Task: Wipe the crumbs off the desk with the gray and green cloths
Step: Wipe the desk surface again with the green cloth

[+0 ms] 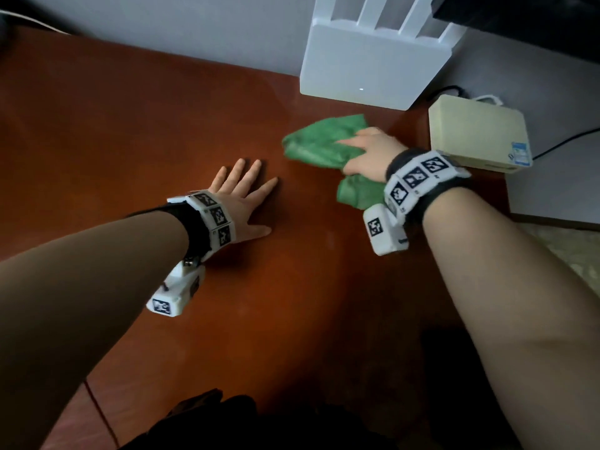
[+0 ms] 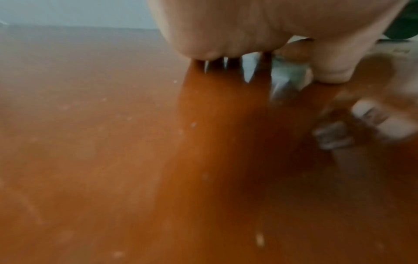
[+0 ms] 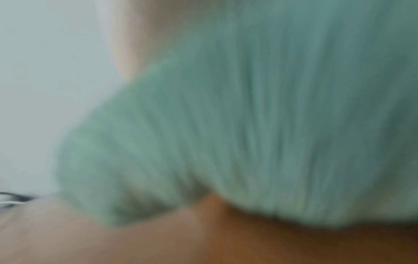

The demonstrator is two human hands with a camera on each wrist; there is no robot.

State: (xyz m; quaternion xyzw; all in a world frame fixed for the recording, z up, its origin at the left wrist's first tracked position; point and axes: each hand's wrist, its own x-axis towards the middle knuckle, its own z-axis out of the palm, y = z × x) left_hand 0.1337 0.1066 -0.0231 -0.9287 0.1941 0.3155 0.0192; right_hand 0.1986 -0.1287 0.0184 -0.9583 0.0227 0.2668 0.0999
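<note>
My right hand (image 1: 367, 154) lies on a bunched green cloth (image 1: 315, 144) at the back right of the reddish-brown desk (image 1: 130, 125); its index finger stretches over the cloth while the thumb pinches a fold. The right wrist view is blurred and filled by the green cloth (image 3: 248, 125) on the desk. My left hand (image 1: 246, 193) rests flat on the desk's middle, fingers spread, holding nothing. Its palm (image 2: 271, 26) shows in the left wrist view above small pale crumbs (image 2: 259, 239) scattered over the wood. No gray cloth is in view.
A white router (image 1: 367, 63) stands against the wall just behind the green cloth. A beige box (image 1: 477, 131) with cables (image 1: 565, 141) sits to its right, close to my right wrist. A dark object (image 1: 207, 417) lies at the desk's near edge.
</note>
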